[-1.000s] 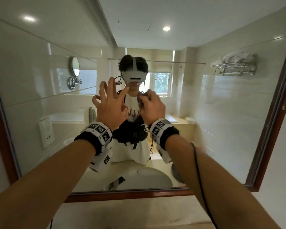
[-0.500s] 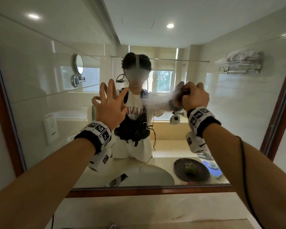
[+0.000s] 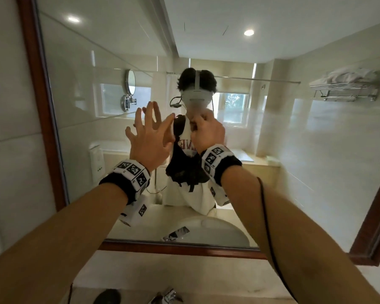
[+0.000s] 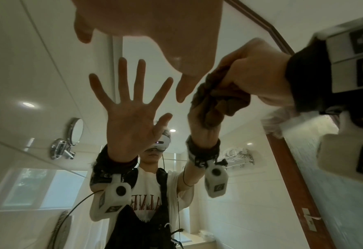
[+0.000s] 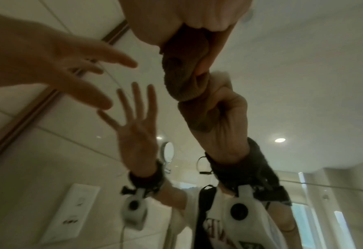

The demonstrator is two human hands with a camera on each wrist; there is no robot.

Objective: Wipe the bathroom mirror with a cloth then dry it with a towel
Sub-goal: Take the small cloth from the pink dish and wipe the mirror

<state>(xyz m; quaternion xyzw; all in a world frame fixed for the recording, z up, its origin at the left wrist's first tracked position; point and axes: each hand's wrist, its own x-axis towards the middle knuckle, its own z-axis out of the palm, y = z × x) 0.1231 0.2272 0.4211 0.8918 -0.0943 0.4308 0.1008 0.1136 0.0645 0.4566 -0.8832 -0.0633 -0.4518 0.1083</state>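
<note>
Against mirror (image 3: 272, 150), at centre: right hand (image 3: 207, 132) fisted round bunched brown cloth (image 4: 216, 101), cloth pressed to glass. Left hand (image 3: 148, 137) raised just beside it, fingers spread, palm toward glass; contact unclear. White towels (image 3: 347, 76) on wall rack (image 3: 344, 92), seen in reflection.

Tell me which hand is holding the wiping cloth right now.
The right hand: its fingers are curled around the bunched brown cloth, pressing it to the mirror. The left hand holds nothing, fingers spread against the glass.
</note>
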